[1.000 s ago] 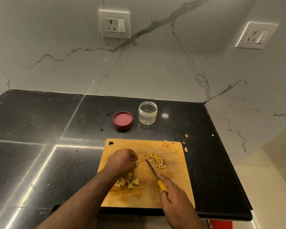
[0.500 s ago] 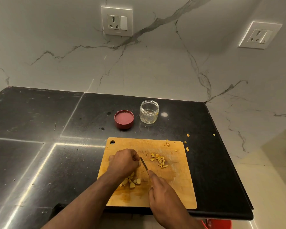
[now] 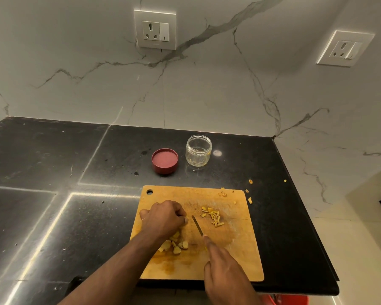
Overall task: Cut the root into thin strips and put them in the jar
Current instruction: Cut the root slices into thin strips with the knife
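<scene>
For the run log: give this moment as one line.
step: cutting strips | left hand: holds root piece on board | right hand: grips knife | strips: on board | jar: open

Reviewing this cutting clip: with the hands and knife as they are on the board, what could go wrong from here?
1. The knife blade lies close beside the curled fingers of the left hand, so a slip could nick them.
2. Scraps already lie off the cutting board on the counter; more strips may scatter.
3. The jar stands beyond the board, so strips could spill in transfer.
</scene>
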`<state>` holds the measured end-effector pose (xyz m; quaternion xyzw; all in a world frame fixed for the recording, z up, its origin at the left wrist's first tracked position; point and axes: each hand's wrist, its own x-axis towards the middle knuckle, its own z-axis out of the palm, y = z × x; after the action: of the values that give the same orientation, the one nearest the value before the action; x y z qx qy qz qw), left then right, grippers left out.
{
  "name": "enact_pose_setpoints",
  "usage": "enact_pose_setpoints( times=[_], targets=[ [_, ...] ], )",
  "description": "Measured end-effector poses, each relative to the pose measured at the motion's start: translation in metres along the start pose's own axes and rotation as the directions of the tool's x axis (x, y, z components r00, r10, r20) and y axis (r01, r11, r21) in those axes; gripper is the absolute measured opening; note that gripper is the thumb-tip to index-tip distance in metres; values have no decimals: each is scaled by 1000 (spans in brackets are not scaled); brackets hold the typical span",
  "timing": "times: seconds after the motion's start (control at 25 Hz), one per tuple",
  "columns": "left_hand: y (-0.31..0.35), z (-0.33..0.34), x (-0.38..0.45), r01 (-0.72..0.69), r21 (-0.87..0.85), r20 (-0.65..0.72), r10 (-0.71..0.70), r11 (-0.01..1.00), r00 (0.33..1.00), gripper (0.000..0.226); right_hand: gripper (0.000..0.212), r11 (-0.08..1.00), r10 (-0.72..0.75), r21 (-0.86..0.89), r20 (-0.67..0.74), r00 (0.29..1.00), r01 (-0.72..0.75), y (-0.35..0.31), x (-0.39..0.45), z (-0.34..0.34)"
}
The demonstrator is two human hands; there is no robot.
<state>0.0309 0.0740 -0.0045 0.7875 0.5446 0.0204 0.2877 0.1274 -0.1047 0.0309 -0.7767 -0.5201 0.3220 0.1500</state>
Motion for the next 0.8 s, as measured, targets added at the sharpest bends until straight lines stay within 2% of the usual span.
enact_pose_setpoints(
  times=[0.36, 0.56, 0.8],
  targets=[
    [-2, 4, -2, 23, -11, -44, -23, 1000, 999, 9, 55, 999, -48, -16, -1, 999, 48, -13, 14, 4],
    [-2, 4, -2, 32, -28, -39, -33, 999, 999, 7, 56, 1000, -12, -14, 43, 999, 13, -5, -1, 5],
    [-1, 2, -6, 43, -44, -61, -46, 998, 997, 6, 56, 999, -32, 7, -7, 999, 32, -10, -1, -2]
  ],
)
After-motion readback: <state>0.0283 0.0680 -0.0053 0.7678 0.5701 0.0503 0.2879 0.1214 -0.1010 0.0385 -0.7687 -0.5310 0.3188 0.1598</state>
